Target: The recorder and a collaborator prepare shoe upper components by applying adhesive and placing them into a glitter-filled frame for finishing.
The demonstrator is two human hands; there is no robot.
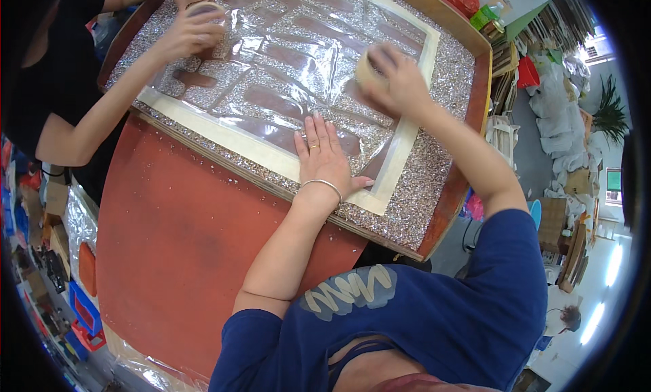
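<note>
My left hand (322, 151) lies flat, fingers stretched, at the near edge of a clear plastic sheet (271, 94), partly over the cream tape border (271, 154). A ring and a bangle are on it. My right hand (401, 87), smeared by motion, is closed around a round beige thing that looks like a roll of tape (367, 72). It presses that down on the sheet's right part. Under the wrinkled sheet lie glittery grains and reddish-brown bar-like shapes. My palm hides part of the roll.
A wooden-rimmed tray (483, 87) of glittery grains (434, 168) surrounds the sheet, resting on a red-brown table (203, 250). At the left, a co-worker's hand (184, 34) holds a similar round thing (205, 10). Boxes and blue bins (84, 307) stand farther left; wrapped bundles (553, 104) are at right.
</note>
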